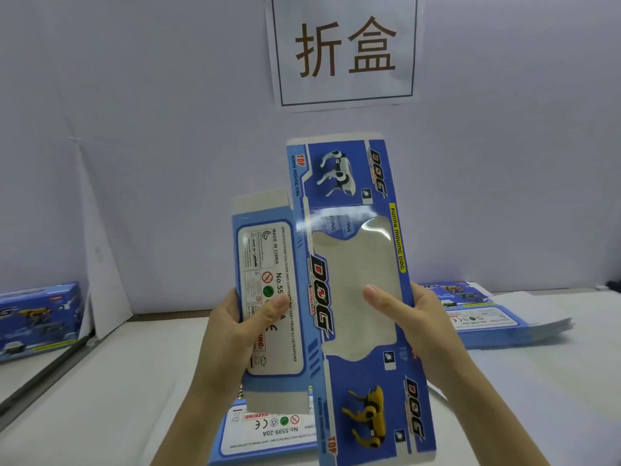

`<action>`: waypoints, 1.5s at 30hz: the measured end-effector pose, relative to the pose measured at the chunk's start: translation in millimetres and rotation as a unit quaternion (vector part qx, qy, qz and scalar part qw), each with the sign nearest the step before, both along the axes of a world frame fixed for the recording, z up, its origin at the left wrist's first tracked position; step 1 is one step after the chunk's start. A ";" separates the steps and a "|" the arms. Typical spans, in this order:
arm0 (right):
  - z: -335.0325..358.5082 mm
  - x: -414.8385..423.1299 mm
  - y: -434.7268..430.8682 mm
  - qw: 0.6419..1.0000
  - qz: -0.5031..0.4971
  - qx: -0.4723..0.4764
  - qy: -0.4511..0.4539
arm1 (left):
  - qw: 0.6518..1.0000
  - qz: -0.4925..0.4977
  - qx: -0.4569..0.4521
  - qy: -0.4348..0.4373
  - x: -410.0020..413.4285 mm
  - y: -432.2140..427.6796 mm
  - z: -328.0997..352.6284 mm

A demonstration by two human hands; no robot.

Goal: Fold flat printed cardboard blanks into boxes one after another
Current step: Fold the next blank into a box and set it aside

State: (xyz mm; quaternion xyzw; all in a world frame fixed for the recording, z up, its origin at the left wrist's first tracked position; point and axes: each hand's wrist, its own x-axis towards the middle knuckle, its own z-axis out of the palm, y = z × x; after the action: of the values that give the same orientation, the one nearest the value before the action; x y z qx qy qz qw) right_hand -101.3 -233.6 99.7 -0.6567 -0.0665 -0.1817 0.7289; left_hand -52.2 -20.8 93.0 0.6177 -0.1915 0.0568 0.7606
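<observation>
- One spare blank (265,432) lies flat on the table (100,398) nearest the person, partly hidden under the work.
- Above it, the held blank (349,183) stands nearly upright in the air between both hands, its label panel hinged slightly away from the window panel.
- The left hand (232,334) grips that label panel, left thumb (272,307) on the print and fingers behind.
- The right hand (423,327) holds the opposite long edge, right thumb (376,297) pressing the clear window (356,264).
- Handling, as I judge it: thin card, light, springy along its scored lines and glossy enough to slip. The film window likely dents or creases, so printed borders near the creases look safer to hold than the film.
- Farther right, a stack of blanks (487,317) lies on the table; farther left sits a folded box (37,317).
- Farthest back, a sign (342,48) with two large characters hangs on the wall.
</observation>
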 end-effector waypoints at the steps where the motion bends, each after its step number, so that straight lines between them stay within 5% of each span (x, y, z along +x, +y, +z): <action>1: 0.3 -0.5 0.1 1.000 0.003 0.005 0.001 | 1.000 0.002 0.002 -0.003 0.1 -0.3 0.2; 15: 2.3 -0.9 -2.7 1.000 0.005 0.024 -0.011 | 0.999 0.037 -0.017 -0.035 0.9 -5.9 -1.5; 18: 2.7 -1.4 1.1 0.999 -0.020 -0.002 -0.040 | 0.994 0.084 0.038 -0.060 -3.3 -14.3 -2.0; 21: 0.4 -1.0 17.0 0.993 -0.031 -0.057 -0.094 | 0.936 0.211 0.214 -0.186 -13.6 -24.4 -3.9; 23: -5.8 1.1 33.5 0.990 0.021 -0.071 -0.119 | 0.935 0.150 0.239 -0.215 -19.8 -33.3 -9.0; 26: -14.5 6.5 52.4 0.985 0.091 -0.103 -0.104 | 0.989 0.029 0.126 -0.065 -26.1 -42.3 -10.5; 30: -15.5 11.1 49.0 0.983 0.089 -0.141 -0.078 | 0.996 0.089 0.008 -0.017 -13.1 -26.1 -3.6; 35: -15.4 12.5 28.4 0.969 -0.086 -0.159 -0.168 | 0.998 0.061 -0.021 0.018 3.5 -2.7 -0.2; 39: -7.7 11.7 8.8 0.994 -0.023 -0.023 -0.105 | 0.999 0.018 -0.023 0.025 4.3 0.7 -3.1; 45: -0.4 3.9 -4.1 0.989 -0.051 -0.062 -0.123 | 0.997 0.013 0.028 -0.072 -2.0 -7.7 1.0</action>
State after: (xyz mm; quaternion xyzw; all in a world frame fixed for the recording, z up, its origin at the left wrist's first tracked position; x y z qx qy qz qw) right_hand -97.5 -237.7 99.3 -0.6761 -0.1334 -0.2935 0.6625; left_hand -54.2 -28.5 94.0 0.6352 -0.2389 0.1053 0.7269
